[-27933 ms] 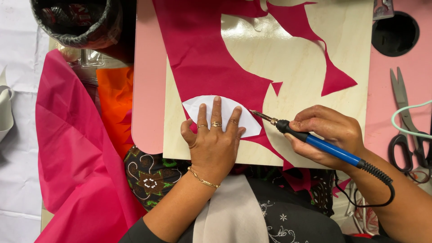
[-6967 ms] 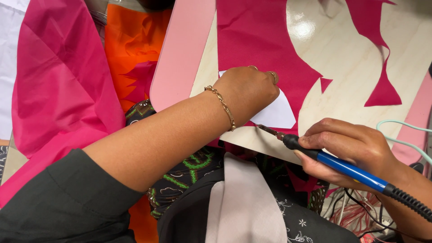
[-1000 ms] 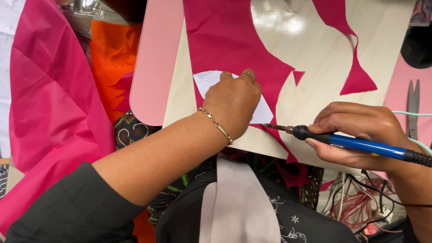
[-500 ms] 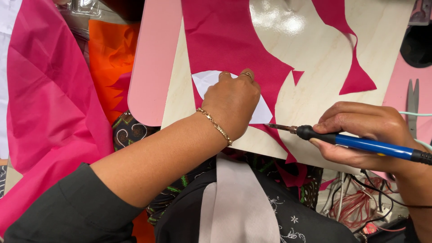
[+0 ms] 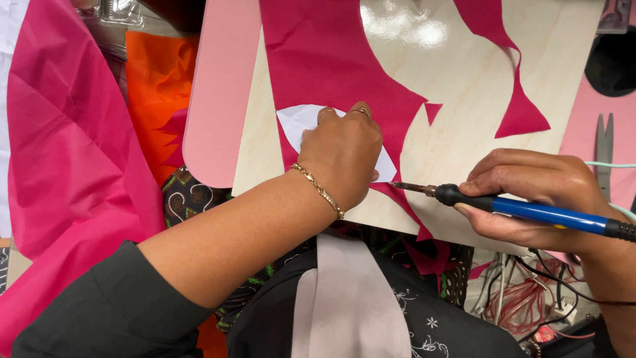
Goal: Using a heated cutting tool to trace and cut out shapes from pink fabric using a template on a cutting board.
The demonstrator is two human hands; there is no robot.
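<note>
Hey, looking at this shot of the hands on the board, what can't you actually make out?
Head view, the only one:
- White template: the left hand covers its middle.
- Tool tip: at the hand's edge; contact with the pink fabric unclear.
- Tool's cord end: cut off by the right edge; right hand hides part of the grip.
- Scissors: handles out of frame.

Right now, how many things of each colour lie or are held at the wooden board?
Magenta fabric pieces on the board: 2, a large one and a narrow strip
White paper template under the left hand: 1
Blue-handled hot tool in the right hand: 1
Total: 4
</note>
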